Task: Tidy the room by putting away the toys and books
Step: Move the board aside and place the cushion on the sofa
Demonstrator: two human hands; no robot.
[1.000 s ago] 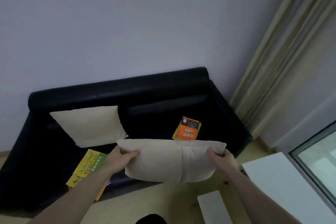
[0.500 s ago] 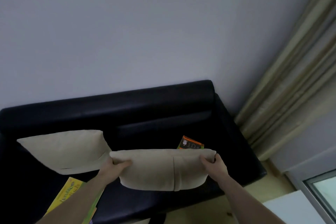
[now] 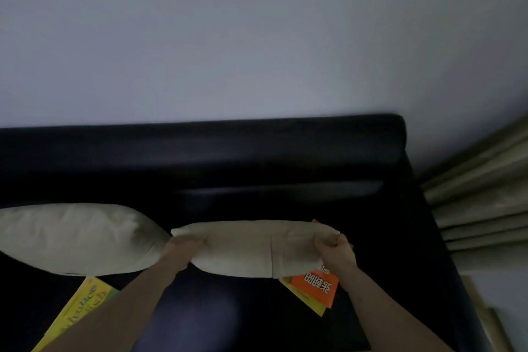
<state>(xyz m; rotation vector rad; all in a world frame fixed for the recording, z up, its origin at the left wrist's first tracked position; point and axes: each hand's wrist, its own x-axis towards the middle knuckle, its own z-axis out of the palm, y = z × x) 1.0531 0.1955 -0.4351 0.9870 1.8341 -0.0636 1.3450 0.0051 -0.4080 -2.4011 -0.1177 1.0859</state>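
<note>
I hold a beige cushion over the seat of a black sofa. My left hand grips its left corner and my right hand grips its right corner. An orange and yellow book lies on the seat under the cushion's right end, partly hidden by it. A yellow and green book lies on the seat at the lower left, partly behind my left forearm.
A second beige cushion leans on the sofa at the left, touching the one I hold. Beige curtains hang to the right of the sofa. A plain pale wall fills the upper half.
I have come closer to the sofa and carried the cushion forward over the seat. It now covers the upper part of the orange book, and the floor and white furniture have left the view.
</note>
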